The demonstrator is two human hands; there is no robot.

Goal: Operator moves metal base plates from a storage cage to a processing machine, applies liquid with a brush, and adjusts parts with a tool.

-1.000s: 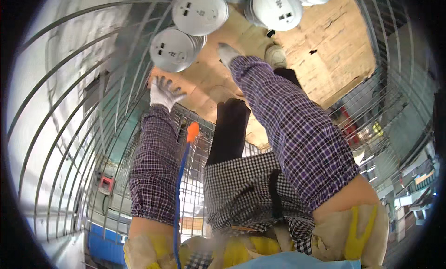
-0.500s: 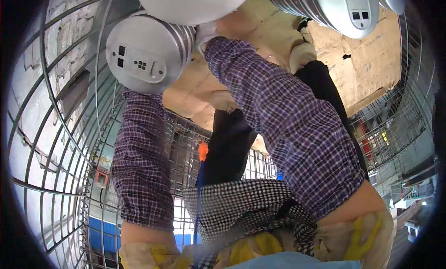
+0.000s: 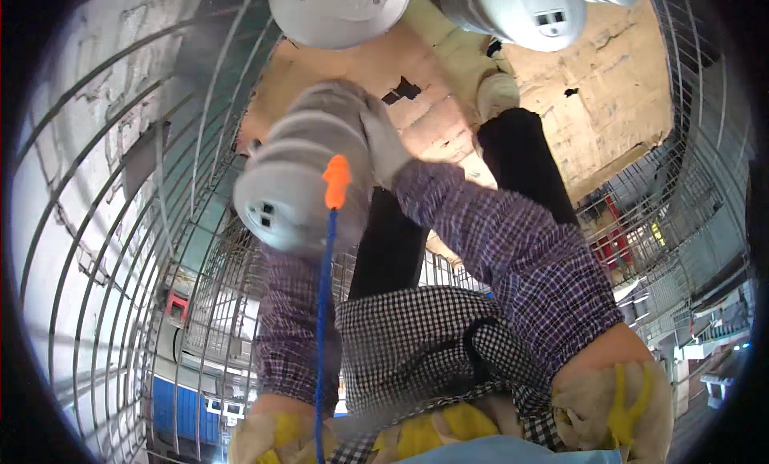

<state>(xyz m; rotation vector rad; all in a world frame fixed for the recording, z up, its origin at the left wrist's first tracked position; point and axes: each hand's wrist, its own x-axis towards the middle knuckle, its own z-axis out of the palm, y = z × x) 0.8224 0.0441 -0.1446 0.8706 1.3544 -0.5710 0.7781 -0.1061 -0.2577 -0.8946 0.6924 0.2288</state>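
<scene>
Between my hands is a grey ribbed cylinder, tilted and blurred by motion. Its round end, with two dark square openings, faces me. My right hand, in a pale glove, presses on the cylinder's right side. Most of my left hand is hidden behind the cylinder; only a small bit shows at the left edge, and the left sleeve runs up under the piece. Another grey cylinder with a similar end stands at the top on the cardboard. An orange earplug on a blue cord dangles in front of the held cylinder.
More grey cylinders stand at the top right on the cardboard. Wire mesh walls rise on the left and right. My feet, in black trousers, rest on the cardboard. A torn dark hole shows in it.
The held cylinder has come nearer to me and to the right, along with both hands, away from the left mesh wall. The orange earplug has swung upward in the view.
</scene>
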